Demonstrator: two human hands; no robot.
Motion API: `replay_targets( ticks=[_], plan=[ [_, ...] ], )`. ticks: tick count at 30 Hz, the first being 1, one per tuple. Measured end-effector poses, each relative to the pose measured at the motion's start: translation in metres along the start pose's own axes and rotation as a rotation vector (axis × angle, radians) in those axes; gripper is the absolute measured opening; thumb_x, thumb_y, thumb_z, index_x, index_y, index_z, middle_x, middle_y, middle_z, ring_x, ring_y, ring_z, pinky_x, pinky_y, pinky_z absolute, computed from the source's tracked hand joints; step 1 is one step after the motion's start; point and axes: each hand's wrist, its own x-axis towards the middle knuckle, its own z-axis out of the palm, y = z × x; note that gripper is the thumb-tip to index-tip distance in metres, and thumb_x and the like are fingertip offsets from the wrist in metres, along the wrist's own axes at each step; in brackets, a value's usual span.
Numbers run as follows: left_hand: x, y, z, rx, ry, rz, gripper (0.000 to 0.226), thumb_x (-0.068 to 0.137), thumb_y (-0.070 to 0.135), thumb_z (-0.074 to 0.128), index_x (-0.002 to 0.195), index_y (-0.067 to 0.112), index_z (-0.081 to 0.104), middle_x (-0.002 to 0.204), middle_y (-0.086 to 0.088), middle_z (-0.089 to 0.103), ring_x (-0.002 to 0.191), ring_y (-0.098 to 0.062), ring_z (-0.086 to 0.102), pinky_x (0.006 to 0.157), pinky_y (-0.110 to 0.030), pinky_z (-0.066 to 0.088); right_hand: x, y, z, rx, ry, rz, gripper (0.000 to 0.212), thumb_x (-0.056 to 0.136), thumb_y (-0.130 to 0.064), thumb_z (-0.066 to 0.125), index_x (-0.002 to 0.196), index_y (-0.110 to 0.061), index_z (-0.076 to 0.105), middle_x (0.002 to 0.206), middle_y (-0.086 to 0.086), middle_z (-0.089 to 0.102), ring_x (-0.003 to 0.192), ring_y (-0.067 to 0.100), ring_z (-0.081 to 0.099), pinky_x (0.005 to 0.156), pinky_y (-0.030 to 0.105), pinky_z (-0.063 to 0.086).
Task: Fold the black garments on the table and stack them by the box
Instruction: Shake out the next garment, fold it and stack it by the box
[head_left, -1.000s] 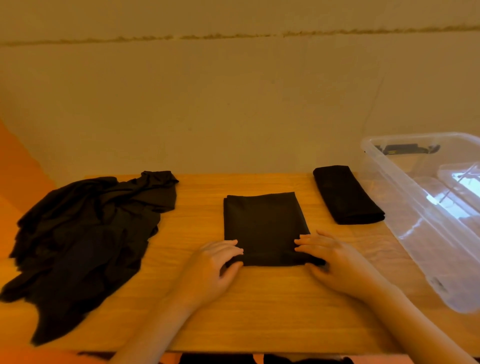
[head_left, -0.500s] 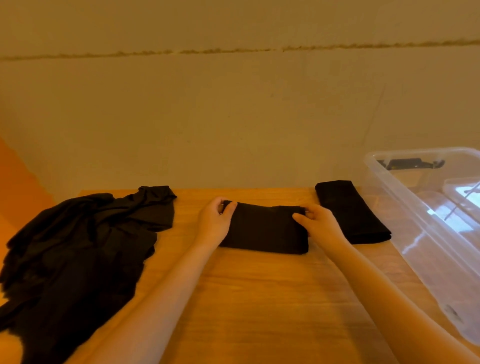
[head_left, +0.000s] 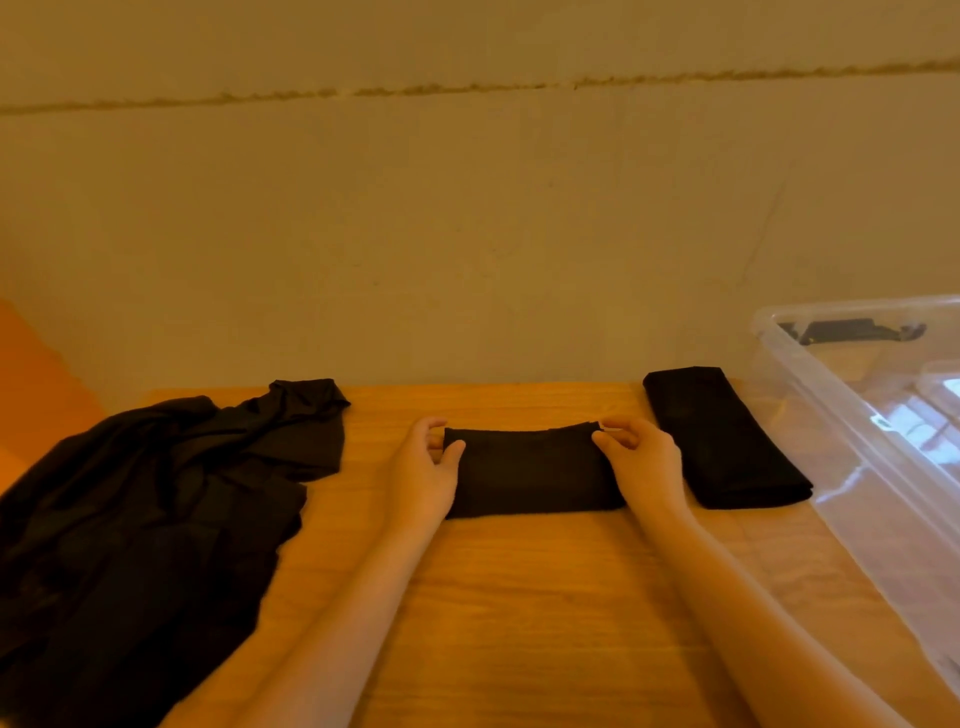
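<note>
clear box (head_left: 857, 415) cropped right, heap (head_left: 156, 519) cropped left

Lying mid-tabletop, a folded black garment (head_left: 530, 470); resting beside the clear box (head_left: 857, 415), another folded piece (head_left: 724, 436); sprawling left, an unfolded heap (head_left: 156, 519).

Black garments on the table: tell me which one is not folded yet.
The crumpled heap of black garments at the table's left end. The middle garment between both hands and the one beside the clear box are folded.
</note>
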Motion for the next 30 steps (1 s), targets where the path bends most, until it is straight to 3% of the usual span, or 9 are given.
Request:
replay_targets(
  ticks=[3,5,8,10,12,16,19,23,30],
  plan=[
    [-0.009,-0.002,-0.004,0.046,0.073,0.071,0.044,0.093,0.027,0.054,0.135,0.019,0.043,0.130,0.003,0.052,0.092,-0.002,0.051,0.067,-0.010,0.040,-0.016,-0.001,-0.007,-0.013,-0.015,-0.075,0.044,0.094,-0.021,0.050,0.137,-0.017,0.043,0.116,-0.004,0.055,0.094,-0.001,0.050,0.069,0.011,0.042],
    [-0.020,-0.005,-0.003,0.080,0.037,0.105,0.047,0.095,0.029,0.050,0.139,0.020,0.038,0.138,0.003,0.046,0.113,-0.007,0.050,0.084,-0.017,0.043,-0.029,0.001,-0.010,-0.140,-0.100,-0.223,0.049,0.096,-0.021,0.046,0.143,-0.020,0.032,0.136,-0.004,0.046,0.119,0.006,0.047,0.095,0.020,0.043],
    [-0.031,-0.009,0.007,0.203,-0.104,0.100,0.052,0.098,0.033,0.042,0.146,0.023,0.027,0.151,0.003,0.030,0.138,-0.014,0.030,0.106,-0.027,0.033,-0.037,0.007,-0.003,-0.644,-0.319,-0.367,0.055,0.099,-0.032,0.035,0.147,-0.022,0.013,0.155,-0.005,0.012,0.143,0.009,0.009,0.113,0.023,0.011],
    [-0.029,-0.011,0.010,0.272,-0.096,0.111,0.053,0.097,0.036,0.041,0.147,0.023,0.027,0.152,0.002,0.029,0.140,-0.014,0.028,0.109,-0.029,0.031,-0.036,0.009,0.002,-0.886,-0.347,-0.353,0.058,0.099,-0.042,0.024,0.148,-0.020,0.002,0.157,-0.002,-0.005,0.143,0.012,-0.008,0.116,0.032,0.002],
    [-0.022,-0.012,0.009,0.286,-0.044,0.101,0.055,0.095,0.041,0.045,0.145,0.021,0.032,0.148,0.001,0.036,0.136,-0.016,0.034,0.108,-0.031,0.034,-0.039,0.009,0.002,-0.977,-0.327,-0.284,0.066,0.096,-0.051,0.019,0.148,-0.018,-0.005,0.156,0.003,-0.011,0.143,0.016,-0.012,0.117,0.038,0.001],
    [-0.015,-0.010,0.003,0.268,-0.014,0.032,0.054,0.090,0.048,0.051,0.133,0.016,0.049,0.129,-0.002,0.054,0.116,-0.015,0.050,0.091,-0.029,0.048,-0.046,0.004,-0.005,-0.996,-0.304,-0.177,0.075,0.093,-0.057,0.019,0.147,-0.013,-0.008,0.156,0.007,-0.011,0.143,0.020,-0.010,0.117,0.039,0.003],
    [-0.012,-0.006,0.000,0.158,-0.055,-0.025,0.045,0.091,0.038,0.056,0.129,0.014,0.052,0.126,-0.003,0.054,0.109,-0.013,0.050,0.080,-0.022,0.042,-0.034,-0.008,-0.009,-0.993,-0.333,-0.377,0.068,0.096,-0.050,0.025,0.148,-0.018,-0.005,0.156,0.001,-0.011,0.139,0.011,-0.015,0.114,0.033,-0.003],
    [-0.011,0.001,-0.002,-0.058,-0.110,-0.103,0.039,0.092,0.024,0.057,0.129,0.015,0.051,0.130,-0.002,0.053,0.119,-0.016,0.049,0.084,-0.023,0.041,-0.021,-0.003,-0.004,-0.933,-0.472,-0.455,0.060,0.098,-0.046,0.027,0.148,-0.025,0.002,0.156,-0.006,-0.005,0.136,0.003,-0.015,0.113,0.030,-0.006],
    [-0.007,-0.001,0.003,-0.045,-0.121,-0.013,0.033,0.094,0.023,0.053,0.126,0.014,0.050,0.129,-0.002,0.055,0.119,-0.015,0.051,0.089,-0.026,0.047,-0.025,0.001,-0.004,-0.786,-0.342,-0.407,0.061,0.096,-0.045,0.035,0.148,-0.025,0.010,0.157,-0.005,0.004,0.143,0.010,-0.001,0.116,0.032,0.003]
  ],
)
